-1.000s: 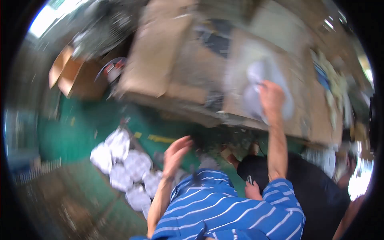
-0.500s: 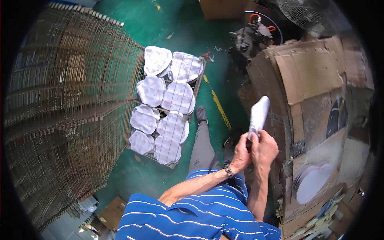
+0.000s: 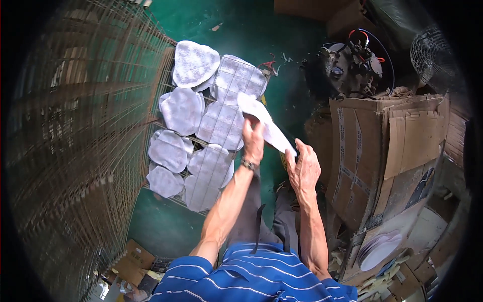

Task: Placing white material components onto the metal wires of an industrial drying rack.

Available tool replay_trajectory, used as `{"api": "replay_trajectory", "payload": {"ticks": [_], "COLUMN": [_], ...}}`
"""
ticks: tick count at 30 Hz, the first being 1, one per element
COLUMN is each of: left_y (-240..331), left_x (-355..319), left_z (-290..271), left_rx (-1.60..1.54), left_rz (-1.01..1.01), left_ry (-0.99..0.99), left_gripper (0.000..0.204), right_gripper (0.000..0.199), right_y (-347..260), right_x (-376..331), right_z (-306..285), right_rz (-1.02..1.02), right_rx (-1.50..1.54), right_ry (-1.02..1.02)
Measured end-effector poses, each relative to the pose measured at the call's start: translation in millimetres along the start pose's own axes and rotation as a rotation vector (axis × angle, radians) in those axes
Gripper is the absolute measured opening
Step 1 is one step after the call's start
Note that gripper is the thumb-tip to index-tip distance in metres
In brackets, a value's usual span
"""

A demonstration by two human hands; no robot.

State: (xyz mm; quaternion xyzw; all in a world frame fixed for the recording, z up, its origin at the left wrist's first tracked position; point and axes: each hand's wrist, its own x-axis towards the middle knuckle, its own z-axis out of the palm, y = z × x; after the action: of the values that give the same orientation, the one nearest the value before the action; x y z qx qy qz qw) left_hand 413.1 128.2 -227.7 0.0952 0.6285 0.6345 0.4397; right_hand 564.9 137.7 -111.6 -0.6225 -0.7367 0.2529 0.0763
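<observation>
A thin white pad, flat and rounded, is held slanting in front of me. Its upper end overlaps a stack of similar pads. My left hand is closed on the pad's near edge; a dark watch circles that wrist. My right hand has thumb and finger at the pad's lower right end, the other fingers loosely apart. To the left, several low stacks of whitish rounded pads lie in two columns on a wire rack, some under thin wires.
A tall wire rack fills the left side. At right stands a large cardboard box, with white discs near its lower end. Behind it are a dark machine and a fan. The floor is green.
Both hands have moved up and apart, the left one toward the stacks. The pad has swung from upright to slanting up left. My view has shifted.
</observation>
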Motion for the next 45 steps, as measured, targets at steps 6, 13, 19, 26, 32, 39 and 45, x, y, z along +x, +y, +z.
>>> {"api": "replay_trajectory", "payload": {"ticks": [6, 13, 19, 26, 32, 39, 45], "left_y": [11, -110, -247, -236, -159, -66, -24], "left_x": [135, 243, 309, 197, 22, -135, -195], "left_z": [-18, -95, -197, -194, -162, -101, -54], "left_rx": [-0.445, -0.595, -0.468, 0.388, 0.598, 0.423, 0.410], "left_rz": [0.044, 0.005, -0.499, -0.306, -0.415, -0.525, -0.538], "left_ry": [-0.001, 0.141, 0.270, 0.159, -0.091, -0.266, -0.470], "left_gripper": [0.047, 0.031, 0.040, 0.075, 0.067, 0.058, 0.051], "right_gripper": [0.035, 0.031, 0.033, 0.034, 0.035, 0.034, 0.037], "right_y": [49, 116, 145, 130, 123, 182, 232], "right_x": [-15, -63, -97, -122, -158, -237, -304], "right_z": [36, 107, 154, 113, 20, -79, -119], "right_rz": [0.160, 0.359, 0.409, 0.387, 0.274, 0.213, 0.453], "right_rx": [-0.080, -0.074, -0.077, 0.091, 0.230, 0.173, 0.309], "right_ry": [-0.168, -0.375, -0.511, -0.563, -0.429, -0.186, 0.051]}}
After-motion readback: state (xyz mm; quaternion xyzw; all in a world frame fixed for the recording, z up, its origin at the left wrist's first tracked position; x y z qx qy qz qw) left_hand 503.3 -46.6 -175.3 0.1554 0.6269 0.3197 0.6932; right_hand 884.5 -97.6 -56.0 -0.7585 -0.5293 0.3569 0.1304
